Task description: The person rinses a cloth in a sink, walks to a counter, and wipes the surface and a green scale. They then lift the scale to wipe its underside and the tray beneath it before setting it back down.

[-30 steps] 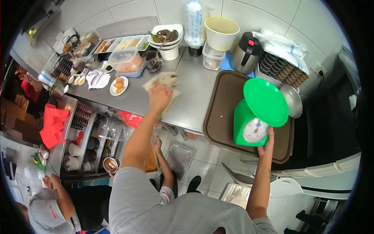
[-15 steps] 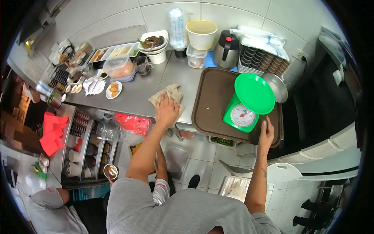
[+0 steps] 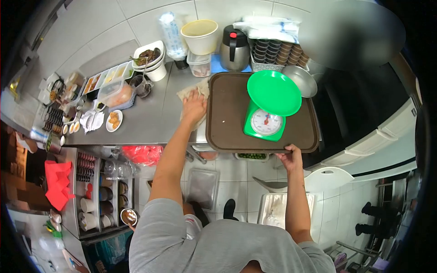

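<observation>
My left hand (image 3: 195,107) presses down on a beige cloth (image 3: 200,87) on the steel counter, its fingers bent over the fabric, just left of the tray. With my right hand (image 3: 291,158) I grip the front rim of the brown tray (image 3: 227,120) near its right corner; part of the hand is below the rim. On the tray stands a green kitchen scale (image 3: 266,125) with a round dial and a green pan (image 3: 274,93) on top. A small white speck lies on the tray left of the scale.
Behind the tray stand a metal thermos jug (image 3: 234,52), stacked cups (image 3: 277,54) and a metal bowl (image 3: 301,82). A plate of food (image 3: 114,120) and a plastic container (image 3: 116,94) sit on the counter (image 3: 157,116) at left. Someone's hand holds a cup (image 3: 129,216) below.
My right hand has moved from beside the scale down to the tray's front rim and closed on it. My left hand and the cloth are now closer to the tray. The view has shifted.
</observation>
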A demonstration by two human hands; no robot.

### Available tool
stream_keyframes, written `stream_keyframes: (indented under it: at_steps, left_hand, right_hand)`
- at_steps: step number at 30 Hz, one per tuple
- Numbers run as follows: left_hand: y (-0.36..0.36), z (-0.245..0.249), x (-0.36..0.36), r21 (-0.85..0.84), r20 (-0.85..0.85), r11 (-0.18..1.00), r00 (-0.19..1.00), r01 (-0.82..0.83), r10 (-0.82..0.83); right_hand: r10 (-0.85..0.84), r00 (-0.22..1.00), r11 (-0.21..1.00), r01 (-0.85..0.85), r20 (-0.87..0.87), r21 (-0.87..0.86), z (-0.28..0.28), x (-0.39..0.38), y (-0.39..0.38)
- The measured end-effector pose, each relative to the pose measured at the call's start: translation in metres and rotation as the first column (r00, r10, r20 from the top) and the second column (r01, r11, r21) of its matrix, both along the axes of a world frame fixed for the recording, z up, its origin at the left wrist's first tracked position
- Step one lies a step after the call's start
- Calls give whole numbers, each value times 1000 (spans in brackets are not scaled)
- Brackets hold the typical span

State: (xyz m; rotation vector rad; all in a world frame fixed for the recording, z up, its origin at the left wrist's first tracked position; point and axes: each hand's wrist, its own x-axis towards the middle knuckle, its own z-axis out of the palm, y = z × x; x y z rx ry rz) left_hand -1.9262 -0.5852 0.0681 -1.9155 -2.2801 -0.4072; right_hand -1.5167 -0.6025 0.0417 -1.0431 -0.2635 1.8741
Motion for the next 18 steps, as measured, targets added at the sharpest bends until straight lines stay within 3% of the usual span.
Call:
stream_keyframes:
  at_steps: [3, 7, 9, 12, 13, 14, 16, 18]
  left_hand:
    - [-15, 0, 9, 25, 15, 1000, 1000, -3, 3]
    - [-40, 5, 21, 83, 133, 994, 989, -72, 60]
    - [-55, 1, 21, 113, 331, 979, 935, -172, 127]
    - [-93, 6, 41, 149, 629, 929, 757, -338, 174]
    - [-110, 15, 52, 17, 616, 936, 741, -353, 268]
    - [-125, 25, 63, -119, 589, 923, 722, -367, 363]
    - [-140, 49, 86, -205, 564, 918, 725, -340, 395]
    - [-141, 55, 94, -224, 519, 912, 750, -344, 410]
  right_hand:
    - [-43, 996, 991, 53, -84, 123, -3, 6, -11]
    - [-73, 995, 997, 71, 67, 35, -20, 21, -19]
    - [-48, 996, 999, 50, 70, -16, -43, 31, -18]
    - [-1, 999, 1000, 3, -48, 26, 6, 16, -43]
    - [26, 999, 995, -23, -33, 99, 16, 16, -49]
    - [-2, 1000, 997, 2, 0, 74, 27, 22, -53]
    - [-51, 997, 999, 50, 64, 21, 41, 31, -61]
    - [-282, 847, 957, 214, 450, 198, 24, 56, -52]
